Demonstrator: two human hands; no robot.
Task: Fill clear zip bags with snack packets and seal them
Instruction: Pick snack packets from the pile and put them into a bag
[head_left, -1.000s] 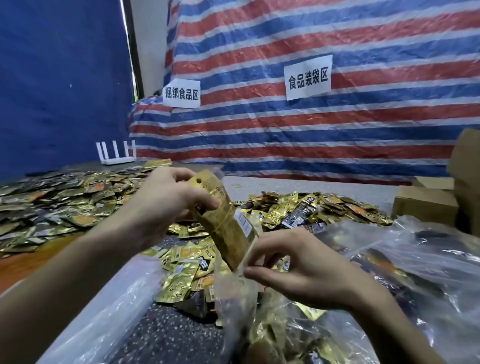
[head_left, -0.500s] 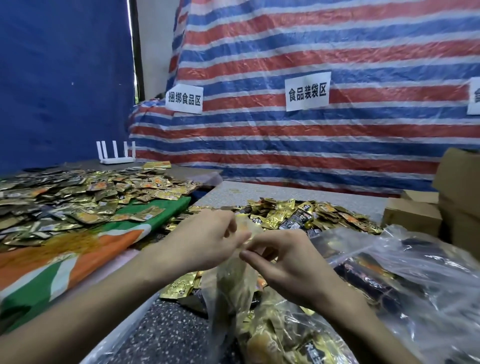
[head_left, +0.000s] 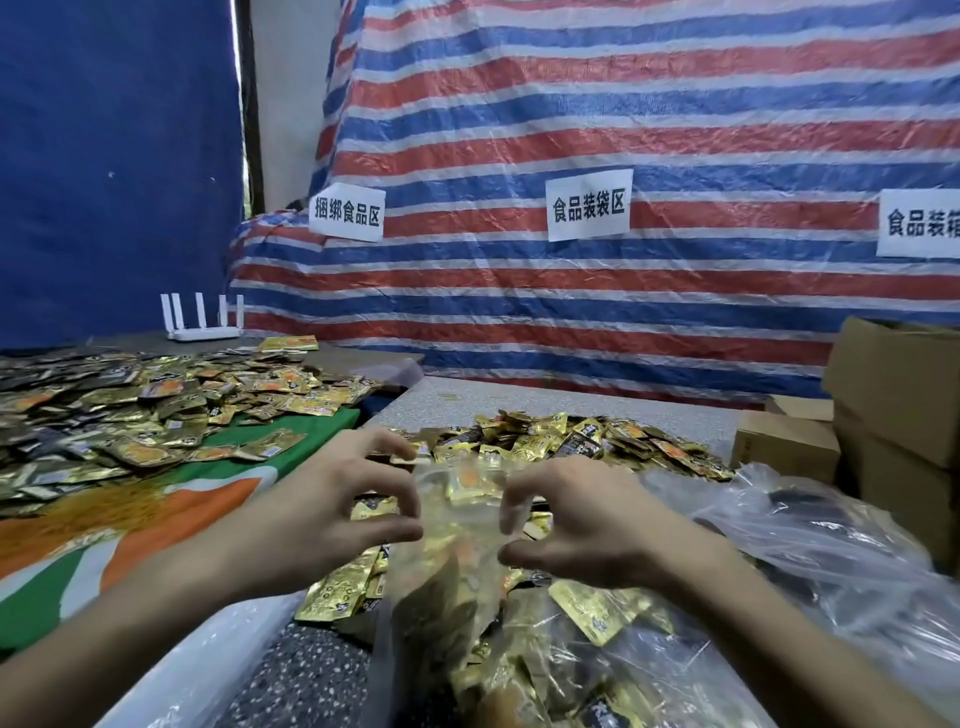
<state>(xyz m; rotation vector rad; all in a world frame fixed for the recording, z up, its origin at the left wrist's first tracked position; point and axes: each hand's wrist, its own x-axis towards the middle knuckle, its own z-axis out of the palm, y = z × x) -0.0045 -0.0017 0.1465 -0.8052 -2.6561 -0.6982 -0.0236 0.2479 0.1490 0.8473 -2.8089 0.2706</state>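
A clear zip bag (head_left: 460, 525) stands upright in front of me with gold snack packets inside it. My left hand (head_left: 332, 514) pinches the bag's top edge at its left end between thumb and forefinger. At the right end of the same edge, my right hand (head_left: 587, 525) pinches it in the same way. The two hands are about a hand's width apart with the bag's mouth stretched between them. Loose gold snack packets (head_left: 576, 441) lie heaped on the table just beyond the bag.
Another spread of packets (head_left: 130, 405) covers the green and orange cloth at left. A large clear plastic sack (head_left: 831, 551) lies at right, with cardboard boxes (head_left: 893, 395) behind it. A white router (head_left: 202, 325) sits far left by the striped tarp.
A second ago my left hand was pushing a gold packet into the bag. Then both hands met at the bag's top, and now they have moved apart along that edge.
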